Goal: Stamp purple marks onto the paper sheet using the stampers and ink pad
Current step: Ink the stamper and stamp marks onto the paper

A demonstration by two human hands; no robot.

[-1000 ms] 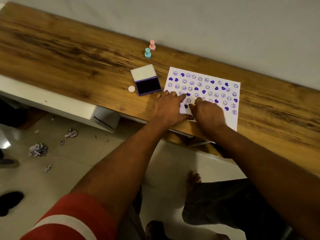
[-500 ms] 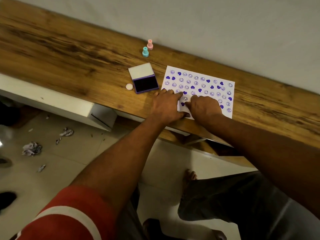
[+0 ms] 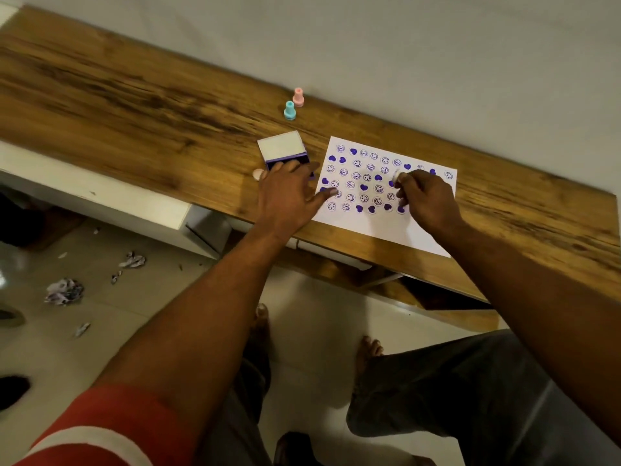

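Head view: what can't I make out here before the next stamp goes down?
Head view, ink pad: inked surface covered by the left hand.
Head view, stamper: only a pale tip shows; the right hand wraps the rest, design unreadable.
Head view, paper sheet: marks under the right hand hidden.

Head-worn camera looks down over the desk (image 3: 168,105).

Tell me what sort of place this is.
Probably a room in a home: a wooden desk stands against a plain wall, bare feet stand on a tiled floor, and crumpled paper scraps lie there.
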